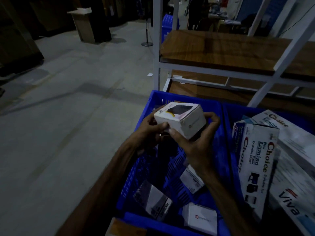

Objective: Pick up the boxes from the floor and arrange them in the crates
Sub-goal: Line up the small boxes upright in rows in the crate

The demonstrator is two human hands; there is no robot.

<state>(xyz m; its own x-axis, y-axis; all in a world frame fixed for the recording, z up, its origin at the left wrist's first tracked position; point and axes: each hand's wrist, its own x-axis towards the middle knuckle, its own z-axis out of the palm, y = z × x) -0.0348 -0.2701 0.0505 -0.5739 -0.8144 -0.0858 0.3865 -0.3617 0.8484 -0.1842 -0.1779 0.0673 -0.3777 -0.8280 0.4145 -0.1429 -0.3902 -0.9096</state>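
A small white box (180, 118) with a dark picture on its top is held above the left blue crate (185, 99). My left hand (150, 129) grips its near left corner, and my right hand (196, 143) wraps its right end and underside. Three small white boxes (201, 218) lie on the floor of that crate. The right blue crate (228, 120) holds long "Choice" extension socket boxes (257, 167), one upright, others leaning.
Behind the crates stands a white metal rack with brown wooden shelves (221, 48). Grey concrete floor (68, 125) spreads to the left. A fan stand (147, 43), a cardboard box (83, 23) and another blue crate (168, 26) are far back.
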